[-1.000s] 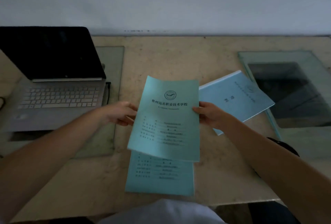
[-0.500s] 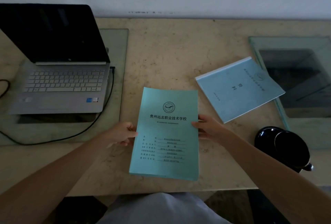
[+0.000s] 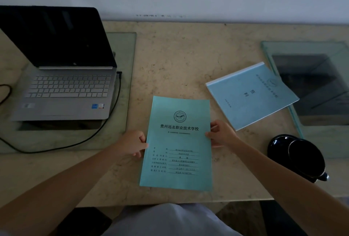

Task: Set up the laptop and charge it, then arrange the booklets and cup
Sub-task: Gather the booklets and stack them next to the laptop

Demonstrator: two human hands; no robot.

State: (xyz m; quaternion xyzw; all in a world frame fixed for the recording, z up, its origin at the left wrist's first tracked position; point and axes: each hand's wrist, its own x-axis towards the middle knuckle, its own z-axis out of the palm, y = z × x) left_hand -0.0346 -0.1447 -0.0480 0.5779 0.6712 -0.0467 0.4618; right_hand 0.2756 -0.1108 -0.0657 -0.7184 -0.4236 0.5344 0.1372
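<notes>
At 6 o'clock in the head view, near the front edge of the table (image 3: 179,56), a green booklet (image 3: 177,141) is seen lying flat, its title toward 12. Its left edge is gripped by the left hand (image 3: 132,144), fingers curled close against the edge. Its right edge is pinched by the right hand (image 3: 221,134), thumb on the cover. Whether anything lies beneath it cannot be told.

At 2 o'clock a blue booklet (image 3: 251,95) is noted, skewed, one corner laid over the rim of a glass panel (image 3: 268,46). At 4 o'clock a black cup (image 3: 306,158) is noted just beside the right forearm. A dark round piece (image 3: 277,143) touches it; saucer or lid cannot be told. At 10 o'clock the laptop (image 3: 64,88) is found open, screen dark, on a second glass panel (image 3: 124,50). A cable (image 3: 119,74) is plugged at its right side and looped toward 8.

Risks, as judged:
- The cup could be struck by the right forearm if the blue booklet is reached for low.
- The cable loop could be snagged by the left arm and the plug pulled.
- The stack could be left crooked if the skewed booklet is not squared.

Count: booklets seen, two; cup, one; laptop, one; cable, one; glass panels, two; hands, two.
</notes>
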